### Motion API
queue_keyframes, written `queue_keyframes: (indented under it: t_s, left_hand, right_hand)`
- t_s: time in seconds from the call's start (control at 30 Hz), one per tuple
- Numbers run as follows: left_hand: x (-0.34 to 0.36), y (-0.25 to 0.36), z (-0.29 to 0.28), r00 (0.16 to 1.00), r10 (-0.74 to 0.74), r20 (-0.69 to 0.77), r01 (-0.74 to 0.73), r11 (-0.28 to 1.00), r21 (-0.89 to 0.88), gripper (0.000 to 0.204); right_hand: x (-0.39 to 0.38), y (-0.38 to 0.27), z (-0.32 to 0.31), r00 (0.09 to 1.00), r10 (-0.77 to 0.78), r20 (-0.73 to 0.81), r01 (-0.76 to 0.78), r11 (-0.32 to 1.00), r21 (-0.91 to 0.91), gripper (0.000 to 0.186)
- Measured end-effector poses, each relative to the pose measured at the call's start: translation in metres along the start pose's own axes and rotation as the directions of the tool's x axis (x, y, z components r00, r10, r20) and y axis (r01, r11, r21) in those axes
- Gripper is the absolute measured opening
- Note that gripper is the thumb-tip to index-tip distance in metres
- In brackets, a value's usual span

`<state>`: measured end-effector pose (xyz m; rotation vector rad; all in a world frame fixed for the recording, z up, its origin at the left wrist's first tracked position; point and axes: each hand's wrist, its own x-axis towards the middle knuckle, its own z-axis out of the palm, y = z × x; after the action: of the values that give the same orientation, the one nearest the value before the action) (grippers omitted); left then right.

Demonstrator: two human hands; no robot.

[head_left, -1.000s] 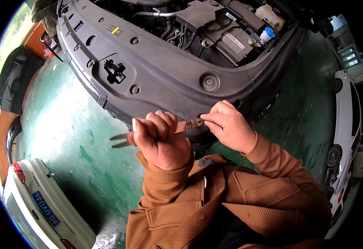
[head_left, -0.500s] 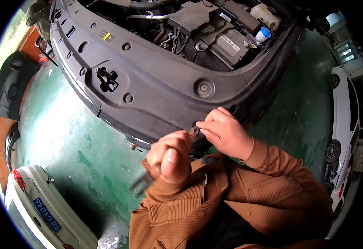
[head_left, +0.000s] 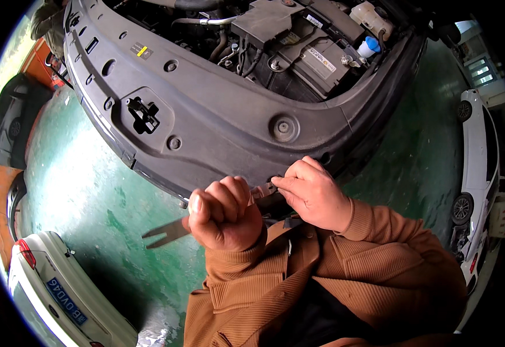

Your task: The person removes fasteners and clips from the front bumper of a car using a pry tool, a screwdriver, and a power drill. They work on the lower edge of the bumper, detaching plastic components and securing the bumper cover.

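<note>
A: Fingers first. Left hand (head_left: 224,215)?
B: Fist clamped around a flat forked tool (head_left: 174,232). Fork juts left; the other end shows right of the knuckles.

A: Right hand (head_left: 317,195)?
B: Thumb and forefinger together, pinching a small dark piece (head_left: 271,180) by the tool's right end. Too small to identify; cannot tell whether it is joined to the tool.

A: Why such different grips?
B: My reading: whole fist for a firm, steady hold; fingertips because the piece is small and wants finer control.

A: Tool's position?
B: Just off the near edge of the dark front panel (head_left: 217,124), far side of the brown jacket (head_left: 252,283). Fork sits over green floor (head_left: 113,214). Held this close to the body, probably, so both hands work within easy sight and reach.

A: Farther out?
B: Engine bay uncovered beyond the panel, so the battery (head_left: 322,68) and blue-capped reservoir (head_left: 370,47) at far right look reachable. One white car (head_left: 84,284) near left, another white car (head_left: 476,159) at right, both well apart: likely leaves walking room.
</note>
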<state>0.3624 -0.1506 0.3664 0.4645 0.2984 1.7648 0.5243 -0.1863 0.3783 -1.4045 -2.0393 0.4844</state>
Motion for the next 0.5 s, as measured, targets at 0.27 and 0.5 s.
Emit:
queue_keyframes:
  t_s: [0.27, 0.5]
  left_hand:
    - [-0.03, -0.009, 0.004, 0.959, 0.254, 0.125, -0.27, 0.954, 0.133, 0.042]
    - [-0.022, -0.006, -0.001, 0.988, 0.15, 0.021, -0.152, 0.985, 0.085, 0.04]
  right_hand:
    - [0.0, 0.0, 0.002, 1.0, -0.003, -0.004, 0.003, 1.0, -0.011, 0.024]
    - [-0.005, 0.005, -0.004, 0.999, -0.025, 0.024, 0.025, 1.0, -0.008, 0.029]
